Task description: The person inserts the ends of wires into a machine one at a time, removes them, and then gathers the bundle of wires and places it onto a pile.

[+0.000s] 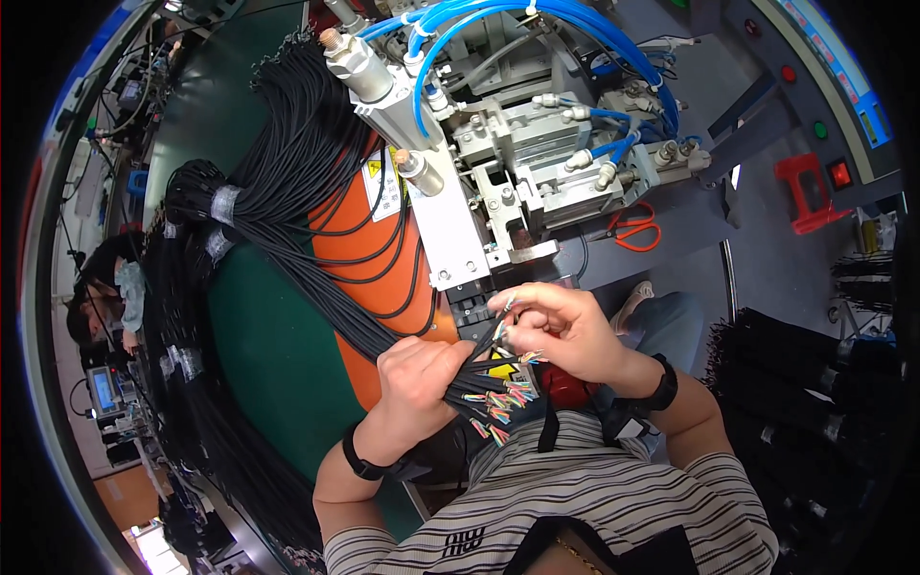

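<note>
My left hand (418, 376) is closed round a bundle of black cables (326, 302) close to their stripped ends. Past its fingers fan out several tufts of thin coloured wires (498, 402): pink, green, yellow, blue and white. My right hand (565, 331) pinches the end of a single cable, drawn a little apart from the bundle, with its coloured wires showing at the fingertips. Both hands are just in front of the machine's small black front block (471, 309). The cables run back across an orange board (359, 249).
A metal machine (517, 163) with blue air hoses (575, 19) stands ahead. Red-handled scissors (634, 230) lie to its right. More black cables, tied with clear wrap (225, 204), rest on the green table (259, 335). Cables hang at right (805, 402). A person (105, 297) sits far left.
</note>
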`<state>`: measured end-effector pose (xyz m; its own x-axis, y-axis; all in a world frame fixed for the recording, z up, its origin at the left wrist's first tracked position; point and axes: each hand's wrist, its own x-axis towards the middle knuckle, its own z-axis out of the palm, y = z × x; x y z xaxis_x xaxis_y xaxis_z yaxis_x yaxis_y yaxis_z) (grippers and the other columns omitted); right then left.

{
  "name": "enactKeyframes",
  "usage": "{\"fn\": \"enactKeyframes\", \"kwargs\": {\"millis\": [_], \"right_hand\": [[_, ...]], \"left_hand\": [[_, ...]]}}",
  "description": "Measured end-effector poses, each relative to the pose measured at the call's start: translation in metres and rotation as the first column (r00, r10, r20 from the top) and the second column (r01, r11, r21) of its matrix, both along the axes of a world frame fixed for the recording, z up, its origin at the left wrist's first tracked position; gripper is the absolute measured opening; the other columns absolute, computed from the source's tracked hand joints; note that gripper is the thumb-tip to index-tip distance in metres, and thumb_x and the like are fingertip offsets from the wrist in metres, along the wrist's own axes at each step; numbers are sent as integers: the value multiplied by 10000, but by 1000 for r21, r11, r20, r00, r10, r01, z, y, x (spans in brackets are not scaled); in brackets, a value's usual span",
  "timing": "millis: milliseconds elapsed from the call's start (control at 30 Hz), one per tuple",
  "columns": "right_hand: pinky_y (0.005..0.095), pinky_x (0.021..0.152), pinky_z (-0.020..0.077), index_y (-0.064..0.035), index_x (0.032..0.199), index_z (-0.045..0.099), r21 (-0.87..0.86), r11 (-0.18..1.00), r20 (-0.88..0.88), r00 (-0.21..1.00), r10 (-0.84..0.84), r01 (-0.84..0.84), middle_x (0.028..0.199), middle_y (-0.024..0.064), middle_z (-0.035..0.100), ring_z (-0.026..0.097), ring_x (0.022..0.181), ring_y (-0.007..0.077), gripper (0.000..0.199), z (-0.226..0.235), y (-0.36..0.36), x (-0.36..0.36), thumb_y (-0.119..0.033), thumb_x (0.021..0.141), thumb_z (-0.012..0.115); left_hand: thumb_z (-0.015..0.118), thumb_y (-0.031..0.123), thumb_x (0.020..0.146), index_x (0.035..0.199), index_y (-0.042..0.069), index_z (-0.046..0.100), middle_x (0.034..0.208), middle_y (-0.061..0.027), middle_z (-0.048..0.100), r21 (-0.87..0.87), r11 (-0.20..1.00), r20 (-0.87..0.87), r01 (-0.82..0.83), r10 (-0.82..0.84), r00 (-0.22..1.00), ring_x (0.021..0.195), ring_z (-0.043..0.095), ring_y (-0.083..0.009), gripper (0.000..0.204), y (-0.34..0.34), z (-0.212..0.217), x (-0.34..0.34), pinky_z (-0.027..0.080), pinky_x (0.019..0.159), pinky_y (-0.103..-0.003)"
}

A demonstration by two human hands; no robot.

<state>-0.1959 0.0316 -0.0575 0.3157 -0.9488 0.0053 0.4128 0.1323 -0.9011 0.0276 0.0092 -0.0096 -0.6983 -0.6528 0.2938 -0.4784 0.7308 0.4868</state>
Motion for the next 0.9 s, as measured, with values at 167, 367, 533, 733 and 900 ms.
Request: {"fn": "enactKeyframes", "kwargs": {"millis": [167,367,533,733,900], "right_hand": [[212,653,525,68,1168,612,61,998,3,1000,-17,17,1012,81,664,648,748,58,191,-5,-7,-2,23,988,569],[195,600,489,51,1100,658,-34,991,-55,989,-134,132,896,45,646,620,697,50,152,-1,-7,6,-23,1008,562],[188,610,497,36,1133,651,-36,999,-182,983,14,-21,909,52,653,637,724,55,165,0,-17,-13,-37,1004,579],[193,606,507,41,1142,645,119,991,-79,994,70,-60,935,63,659,650,727,69,176,0,-19,-7,-39,995,595],[203,575,506,54,1121,646,-30,994,12,994,-107,108,893,73,669,649,683,90,167,-4,-13,-2,-45,996,593]], "left_hand": [[798,126,654,1056,19,674,695,-67,618,-63,996,20,-64,65,998,598,624,-252,434,0,0,-15,450,553,-355],[803,120,673,1051,27,674,767,-89,664,8,997,-128,-82,82,988,656,663,-264,410,-7,-5,-24,470,567,-357],[807,109,675,1021,27,669,763,-94,662,90,994,-141,-54,66,988,660,666,-268,381,-13,-2,-28,477,568,-361],[814,103,679,992,25,663,742,-94,657,-24,998,-66,-60,58,996,653,667,-266,356,-12,-4,-30,480,565,-352],[817,99,680,984,23,662,751,-90,665,18,996,-159,-87,89,983,651,669,-260,349,-11,-4,-31,480,568,-352]]}}
